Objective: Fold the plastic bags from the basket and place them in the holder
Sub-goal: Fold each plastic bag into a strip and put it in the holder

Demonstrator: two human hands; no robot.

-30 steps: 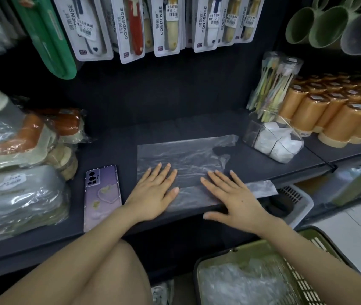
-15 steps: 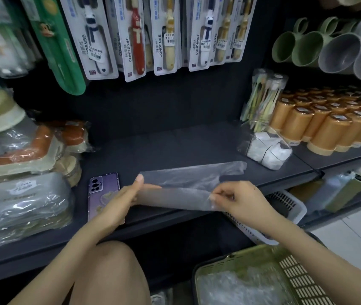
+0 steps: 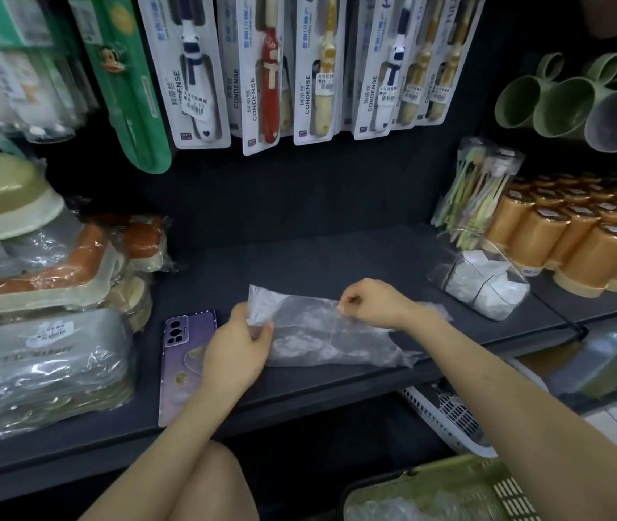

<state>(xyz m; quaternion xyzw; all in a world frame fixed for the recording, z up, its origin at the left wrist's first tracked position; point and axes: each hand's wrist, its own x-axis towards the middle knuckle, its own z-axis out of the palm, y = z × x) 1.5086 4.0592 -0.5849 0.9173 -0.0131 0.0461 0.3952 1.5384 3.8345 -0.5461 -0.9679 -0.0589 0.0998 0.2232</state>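
Observation:
A clear plastic bag [image 3: 318, 332] lies folded lengthwise on the dark shelf [image 3: 299, 268]. My left hand [image 3: 237, 351] pinches its left end and my right hand [image 3: 371, 300] pinches the folded upper edge near the middle. A clear acrylic holder [image 3: 480, 283] with white folded bags inside stands to the right on the shelf. The green basket [image 3: 450, 490] with more crumpled clear bags sits at the bottom right, partly behind my right forearm.
A purple phone [image 3: 186, 355] lies just left of my left hand. Wrapped trays [image 3: 43, 325] are stacked at the left; orange cups [image 3: 578, 238] and packed toothbrushes [image 3: 476, 189] stand at the right. A white basket [image 3: 446, 419] sits under the shelf.
Both hands lifted from pressing the bag flat, pinched its near edge and carried it over to the far side, folding the bag lengthwise. The camera moved closer.

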